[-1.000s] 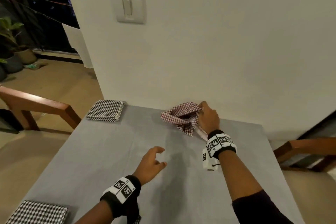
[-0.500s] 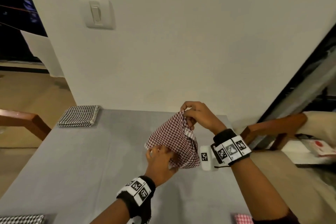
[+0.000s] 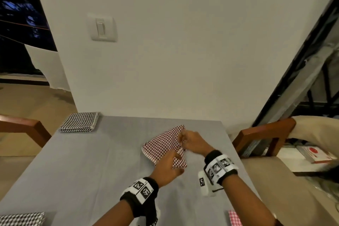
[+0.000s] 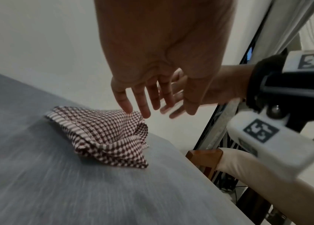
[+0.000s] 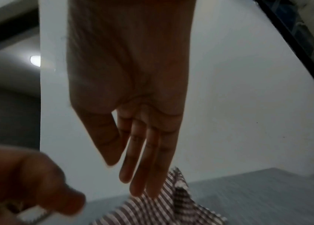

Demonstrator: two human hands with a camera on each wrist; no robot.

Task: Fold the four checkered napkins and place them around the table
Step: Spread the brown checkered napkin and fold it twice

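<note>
A rumpled red checkered napkin (image 3: 159,145) (image 4: 104,132) (image 5: 171,210) lies on the grey table (image 3: 91,161), right of centre. My left hand (image 3: 175,159) (image 4: 146,109) hovers over its near corner with fingers straight and spread, tips just touching the cloth. My right hand (image 3: 180,138) (image 5: 138,182) is at the napkin's far right edge, fingers straight and pointing down at it. A folded black checkered napkin (image 3: 79,122) lies at the far left corner. A second one (image 3: 22,218) lies at the near left, and a red one (image 3: 233,217) peeks in at the near right.
The table's far edge meets a white wall (image 3: 165,69) with a light switch (image 3: 101,28). Wooden chairs stand at the left (image 3: 23,126) and right (image 3: 264,134) sides. A red-and-white box (image 3: 315,154) lies beyond the right chair.
Half a second ago both hands held the red napkin up above the table. It now lies on the table and both hands have let go, fingers straightened.
</note>
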